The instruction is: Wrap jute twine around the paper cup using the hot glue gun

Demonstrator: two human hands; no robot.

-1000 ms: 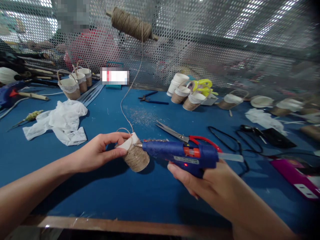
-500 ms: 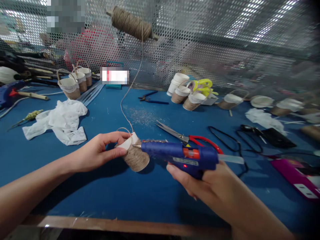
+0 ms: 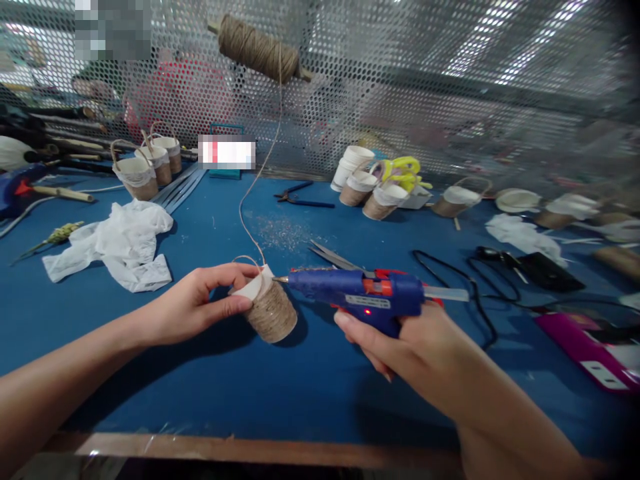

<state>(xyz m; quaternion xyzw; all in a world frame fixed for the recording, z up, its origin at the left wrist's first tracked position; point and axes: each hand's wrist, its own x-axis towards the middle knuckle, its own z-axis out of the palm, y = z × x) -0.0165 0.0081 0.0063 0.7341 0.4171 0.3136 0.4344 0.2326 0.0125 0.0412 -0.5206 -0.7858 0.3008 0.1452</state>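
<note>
Twine covers the side of a small white cup, which is near the front of a blue tabletop, tilted with its mouth toward the upper left and its base toward the lower right. The left hand pinches the cup at the rim, thumb on the near side and fingers curled behind. A loose strand runs from the cup up to a spool that sits in front of a metal mesh panel.

The right hand is wrapped around the grip of a blue glue gun, with a red light glowing on its side and a clear glue stick jutting from the back. Its metal tip points left at the upper edge of the wrapping; whether the two touch is too fine to tell.

Red-handled scissors lie behind the gun and are partly covered by it. Farther back is a pair of pliers with its handles spread. White lace lies crumpled to the left, in front of three cups with handles.
</note>
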